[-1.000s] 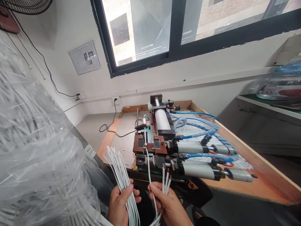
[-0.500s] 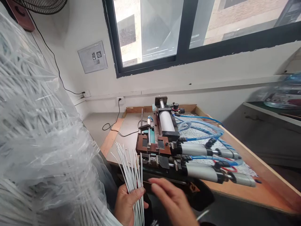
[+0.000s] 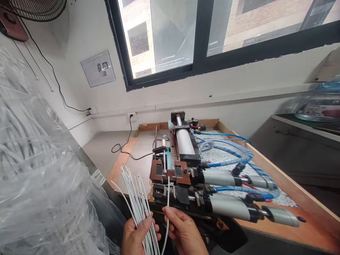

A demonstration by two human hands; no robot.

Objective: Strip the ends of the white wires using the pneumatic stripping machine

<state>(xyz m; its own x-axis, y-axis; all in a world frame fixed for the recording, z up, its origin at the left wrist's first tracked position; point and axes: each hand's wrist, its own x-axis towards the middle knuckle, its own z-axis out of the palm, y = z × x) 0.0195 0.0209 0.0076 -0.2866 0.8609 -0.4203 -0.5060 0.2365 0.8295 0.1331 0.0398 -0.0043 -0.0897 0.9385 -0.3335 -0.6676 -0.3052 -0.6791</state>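
Note:
My left hand (image 3: pixel 140 233) is wrapped round a bundle of thin white cables (image 3: pixel 136 198), their ends fanning up and to the left. Just right of it, my right hand (image 3: pixel 183 230) pinches a single white cable (image 3: pixel 168 202) between thumb and forefinger. That cable stands upright, its top end at the brown clamp jaws (image 3: pixel 170 173) of a pneumatic machine (image 3: pixel 186 141). I cannot tell whether the tip is inside the jaws. The lower ends of the cables run out of view at the bottom.
Plastic-wrapped white cables (image 3: pixel 47 170) pile up on the left. Metal air cylinders (image 3: pixel 231 207) and blue hoses (image 3: pixel 239 152) reach right over the wood-rimmed bench (image 3: pixel 300 216). A black power cord (image 3: pixel 132 156) lies behind. At right is a shelf (image 3: pixel 305 127) with a large plastic bottle.
The right hand held several cables with dark-tipped ends, one at the jaws. Half a second ago it was away from the jaws, without those cables; now it pinches one cable there.

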